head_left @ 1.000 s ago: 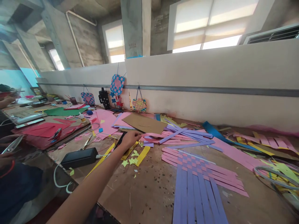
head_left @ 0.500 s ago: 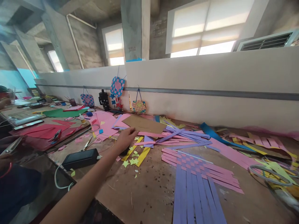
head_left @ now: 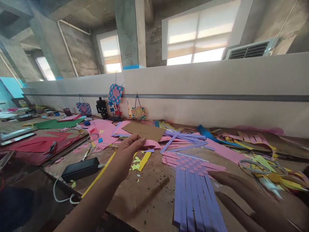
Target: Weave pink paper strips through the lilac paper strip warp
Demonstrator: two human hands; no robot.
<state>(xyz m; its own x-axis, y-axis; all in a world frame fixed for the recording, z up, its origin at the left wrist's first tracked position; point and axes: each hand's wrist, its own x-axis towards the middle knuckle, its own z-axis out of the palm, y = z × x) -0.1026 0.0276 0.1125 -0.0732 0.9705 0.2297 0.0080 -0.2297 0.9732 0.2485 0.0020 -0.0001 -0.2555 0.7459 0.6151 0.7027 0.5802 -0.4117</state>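
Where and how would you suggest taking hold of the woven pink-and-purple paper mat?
I would pinch the checkered section by its right edge, coming from the right, where the right hand is near. The strips interlace there, while the purple strips fan loosely toward the wearer and might slip out.

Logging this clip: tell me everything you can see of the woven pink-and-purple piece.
The woven piece looks like paper, lying on the brown table. Purple strips run toward the camera, interlaced with crosswise pink strips in a checkered patch at the far end. The purple tails are unwoven. The right hand is beside its right edge; contact is unclear.
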